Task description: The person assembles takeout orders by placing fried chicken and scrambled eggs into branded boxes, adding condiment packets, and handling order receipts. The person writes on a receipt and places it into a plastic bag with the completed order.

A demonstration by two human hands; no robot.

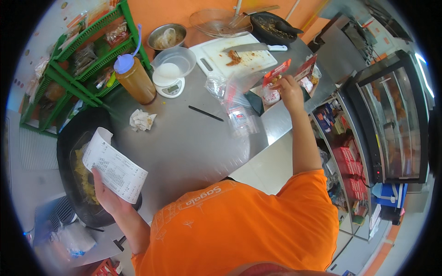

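My left hand (110,197) pinches a long printed paper receipt (117,170), which curls at its far end. It is held above a black tray of yellow shredded food (86,179). Out to the right, my right hand (291,93) reaches over an open food box (307,69) with a dark, red-edged flap. Its fingers are bent together at the box, and what they hold is hidden. A red packet (277,71) stands beside those fingers. White-and-red wrapped food (270,95) lies just below them. Clear plastic bags (239,103) lie to their left.
A knife (251,47) rests on a white cutting board (221,62). Nearby are a kitchen scale (172,88), sauce bottle (140,85), crumpled tissue (142,120) and black pen (205,113). Green racks (73,80) stand left, a mortar (271,30) at the back, a glass display cabinet (386,119) right.
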